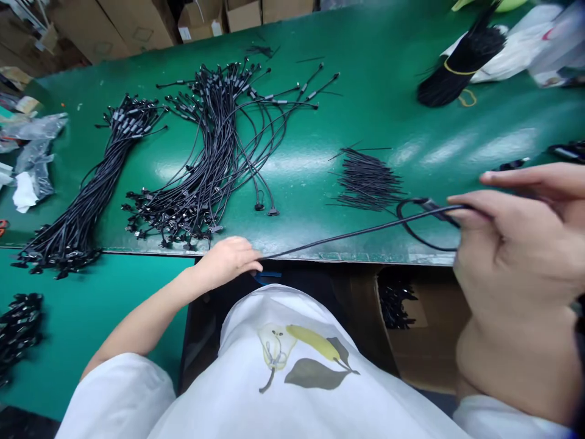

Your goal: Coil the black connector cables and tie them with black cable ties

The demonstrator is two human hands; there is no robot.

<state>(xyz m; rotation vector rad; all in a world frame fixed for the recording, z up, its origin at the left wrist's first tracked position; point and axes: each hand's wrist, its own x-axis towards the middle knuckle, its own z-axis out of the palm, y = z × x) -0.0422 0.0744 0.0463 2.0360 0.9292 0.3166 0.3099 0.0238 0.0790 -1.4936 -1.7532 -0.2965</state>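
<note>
A black cable (347, 235) runs taut between my two hands along the front edge of the green table. My left hand (228, 261) is closed on its left end, at the table edge. On the right, my right hand (516, 244) pinches the cable, and a loop of it hangs near the fingers by a dark grey sleeve. What lies inside the right hand is partly hidden. Between the hands, farther back, lies a pile of short black ties (369, 180). Left of it spreads a large heap of black cables (214, 140) with small connectors.
A second cable bundle (109, 164) lies at the left, its ends over the table edge. A banded black bundle (457, 67) and plastic bags (521, 46) lie back right. Cardboard boxes (132, 24) stand behind; an open carton (425, 341) with black parts sits below the table.
</note>
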